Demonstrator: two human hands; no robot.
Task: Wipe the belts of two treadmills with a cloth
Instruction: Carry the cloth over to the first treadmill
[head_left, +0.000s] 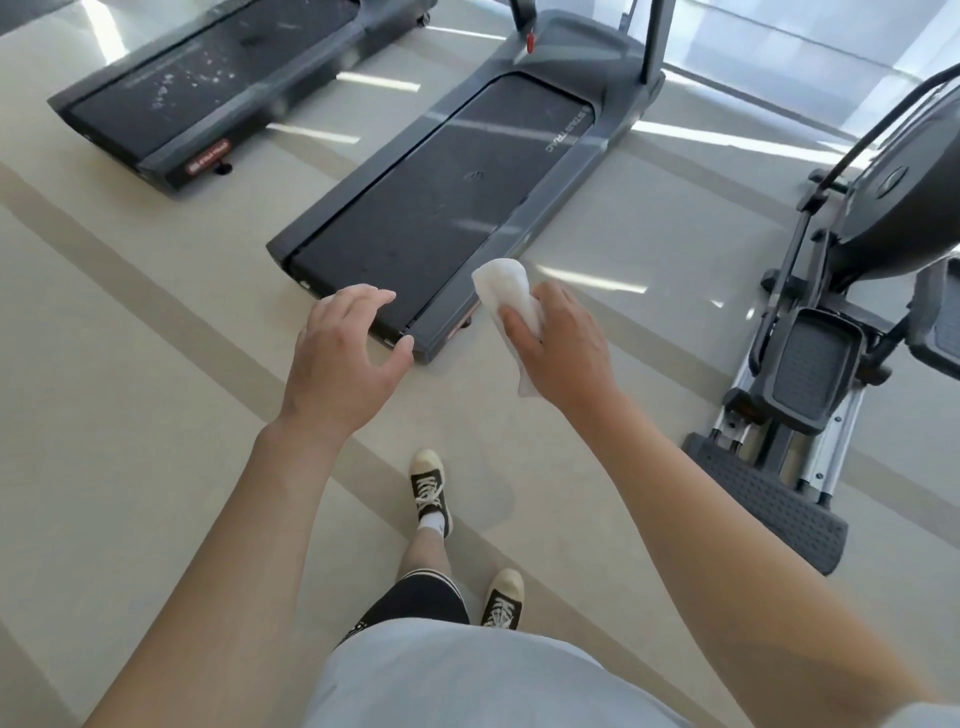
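White cloth (511, 296) bunched in your right hand (558, 348), you stand on pale flooring just short of the rear end of the nearer treadmill (452, 182), both arms held out ahead of you. That hand's grip is closed round the cloth, thumb across it, with the loose end sticking up past your fingers. Your left hand (343, 353) holds nothing; its fingers are spread and relaxed in the air above the rear edge of the deck.

By the look of it, this is the approach: the cloth is off the surface, and the nearer treadmill's belt (441, 208) shows a small pale scuff near its middle. The farther treadmill's belt (208, 78), up and to the left, is speckled with white marks, so both of the 2 belts seem to be waiting. The next move calls for you to step or bend in, lay the cloth flat on the dark belt at its rear end and push it forward in long strokes toward the console end. The free hand could brace on the grey side rail while you lean.

Both treadmills sit at an angle on a glossy beige floor (130, 467) crossed by darker bands, with bright strips of light reflected between the machines. An elliptical trainer (831, 364) with ribbed pedals stands to your right. Your black sneakers (430, 491) point toward the nearer deck.
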